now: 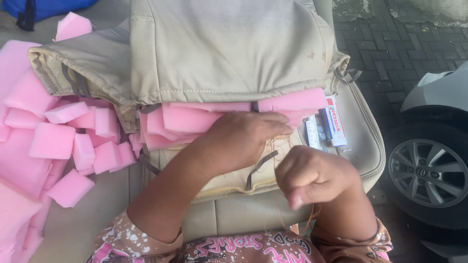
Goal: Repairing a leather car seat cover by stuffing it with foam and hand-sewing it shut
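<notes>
Where hands meet: pink foam under beige cover.

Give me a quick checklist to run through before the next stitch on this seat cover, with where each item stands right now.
1. Left hand pressing the pink foam pieces in at the open edge of the beige seat cover: ok.
2. Right hand closed in a fist with thin orange thread running from it toward the cover: ok.
3. Needle in the right hand: cannot tell, hidden in the fist.
4. Foam fully inside the cover: not ok, pink edges stick out along the seam.
5. Small boxed items lying beside the cover on the seat: ok, apart from both hands.
6. Loose foam blocks piled at the left: ok.
</notes>
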